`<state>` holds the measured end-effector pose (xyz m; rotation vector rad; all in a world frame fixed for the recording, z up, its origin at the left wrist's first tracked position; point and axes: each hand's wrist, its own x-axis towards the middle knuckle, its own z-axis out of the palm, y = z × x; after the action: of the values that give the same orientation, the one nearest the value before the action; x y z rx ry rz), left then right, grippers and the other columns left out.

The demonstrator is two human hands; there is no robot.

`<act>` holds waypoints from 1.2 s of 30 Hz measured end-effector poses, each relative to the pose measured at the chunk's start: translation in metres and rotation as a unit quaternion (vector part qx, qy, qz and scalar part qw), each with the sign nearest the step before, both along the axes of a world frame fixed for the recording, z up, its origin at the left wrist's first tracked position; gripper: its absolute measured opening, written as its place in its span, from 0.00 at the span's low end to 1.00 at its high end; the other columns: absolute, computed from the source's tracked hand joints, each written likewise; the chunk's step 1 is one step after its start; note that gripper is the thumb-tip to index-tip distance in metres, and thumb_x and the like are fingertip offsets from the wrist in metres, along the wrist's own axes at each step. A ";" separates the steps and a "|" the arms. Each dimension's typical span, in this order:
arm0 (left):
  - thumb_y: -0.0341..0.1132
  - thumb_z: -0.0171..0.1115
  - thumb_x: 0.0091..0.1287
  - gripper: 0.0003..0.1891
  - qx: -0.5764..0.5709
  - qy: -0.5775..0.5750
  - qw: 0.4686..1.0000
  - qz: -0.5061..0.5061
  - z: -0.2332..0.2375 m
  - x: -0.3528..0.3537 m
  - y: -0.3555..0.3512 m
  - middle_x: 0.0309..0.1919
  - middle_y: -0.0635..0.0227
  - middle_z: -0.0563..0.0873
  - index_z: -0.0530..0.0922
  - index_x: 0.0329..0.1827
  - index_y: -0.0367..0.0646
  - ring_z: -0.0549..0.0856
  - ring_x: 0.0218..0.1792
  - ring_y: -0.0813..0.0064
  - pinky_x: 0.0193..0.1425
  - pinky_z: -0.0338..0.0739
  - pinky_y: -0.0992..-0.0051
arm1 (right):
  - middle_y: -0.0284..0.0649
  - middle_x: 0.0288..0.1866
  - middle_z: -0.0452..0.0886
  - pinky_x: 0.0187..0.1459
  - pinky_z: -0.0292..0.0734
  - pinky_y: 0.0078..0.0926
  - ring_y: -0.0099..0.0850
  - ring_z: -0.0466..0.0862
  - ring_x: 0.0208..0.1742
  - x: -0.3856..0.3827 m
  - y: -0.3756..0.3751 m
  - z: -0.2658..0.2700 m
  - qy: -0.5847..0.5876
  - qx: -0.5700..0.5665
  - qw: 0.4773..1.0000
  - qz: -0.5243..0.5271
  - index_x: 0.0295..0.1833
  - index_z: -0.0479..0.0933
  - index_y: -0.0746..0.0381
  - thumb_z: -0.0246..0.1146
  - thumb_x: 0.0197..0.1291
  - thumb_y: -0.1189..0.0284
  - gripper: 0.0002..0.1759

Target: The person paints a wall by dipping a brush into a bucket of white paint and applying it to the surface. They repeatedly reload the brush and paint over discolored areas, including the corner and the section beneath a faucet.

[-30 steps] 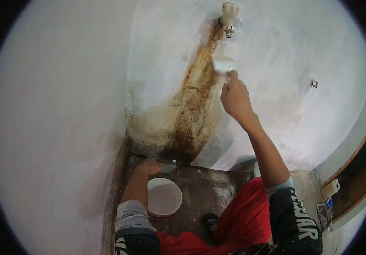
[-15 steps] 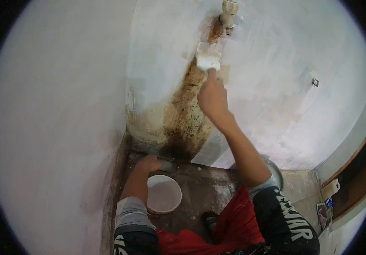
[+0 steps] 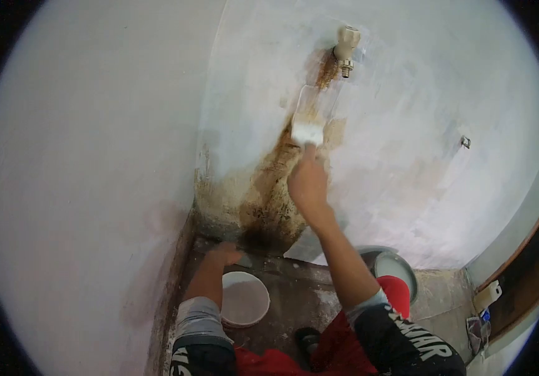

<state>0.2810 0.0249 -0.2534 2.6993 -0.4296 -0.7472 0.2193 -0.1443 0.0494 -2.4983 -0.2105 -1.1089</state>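
Observation:
My right hand (image 3: 309,188) is closed around the handle of a wide, flat paintbrush (image 3: 308,130), white at its base and tan toward the tip. The brush lies against the wall (image 3: 401,150), over a brown-stained strip (image 3: 275,172) that runs from below a tap (image 3: 346,50) to the floor. Pale fresh strokes show just above the brush. Low on the left, my left hand (image 3: 224,254) is curled near the wall's foot, above a white bucket (image 3: 244,297); I cannot tell what its fingers hold.
A round grey basin (image 3: 407,269) stands by the wall, right of my knee. A small metal fitting (image 3: 465,142) juts from the wall. At the far right are a cream jug (image 3: 487,294) and a dark doorway (image 3: 523,263). Another wall (image 3: 94,175) rises close on my left.
My right hand has drawn the brush down the stained wall, away from the tap, leaving a pale streak above it. The view has tilted slightly upward, and the basin shows more.

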 end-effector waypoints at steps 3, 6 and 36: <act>0.45 0.54 0.63 0.30 -0.014 -0.005 0.999 0.030 0.037 -0.023 0.001 0.69 0.49 0.72 0.74 0.66 0.36 0.73 0.69 0.52 0.72 0.68 0.57 | 0.72 0.49 0.72 0.43 0.76 0.59 0.68 0.79 0.45 -0.024 -0.007 -0.036 0.086 0.003 0.996 0.014 0.61 0.59 0.70 0.57 0.55 0.86 0.27; 0.44 0.54 0.62 0.29 -0.039 0.027 0.992 0.118 0.035 -0.024 0.005 0.68 0.48 0.73 0.76 0.64 0.37 0.74 0.67 0.52 0.71 0.69 0.57 | 0.69 0.45 0.74 0.44 0.74 0.60 0.66 0.78 0.43 -0.029 -0.006 -0.028 0.072 0.012 0.997 0.028 0.61 0.62 0.70 0.55 0.57 0.83 0.25; 0.44 0.54 0.62 0.23 -0.034 -0.046 0.995 0.087 0.040 -0.036 0.001 0.58 0.48 0.82 0.83 0.53 0.37 0.81 0.60 0.50 0.63 0.75 0.56 | 0.70 0.40 0.77 0.46 0.74 0.59 0.67 0.79 0.44 0.011 0.019 -0.095 0.073 0.008 0.997 -0.016 0.60 0.61 0.70 0.57 0.57 0.80 0.25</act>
<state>0.2454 0.0258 -0.2135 2.6714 -0.2317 -0.5520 0.2303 -0.1252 -0.0457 -2.5635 -0.1213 -0.9313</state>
